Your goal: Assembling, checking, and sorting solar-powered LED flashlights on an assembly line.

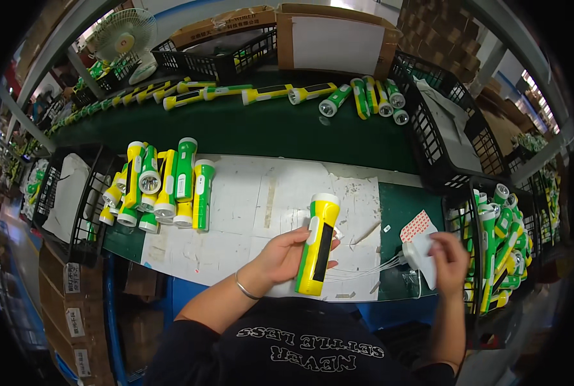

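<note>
Flashlight (318,244) gripped in left hand (285,254); right hand (450,254) pinches white label sheet (422,254).

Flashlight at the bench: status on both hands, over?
Left hand gripping yellow-green flashlight over white mat. Right hand on white sticker sheets. Flashlight pile left, apart; nothing blocking.

A single head-worn fisheye view looks steeply down, close over the workbench (261,193)
</note>
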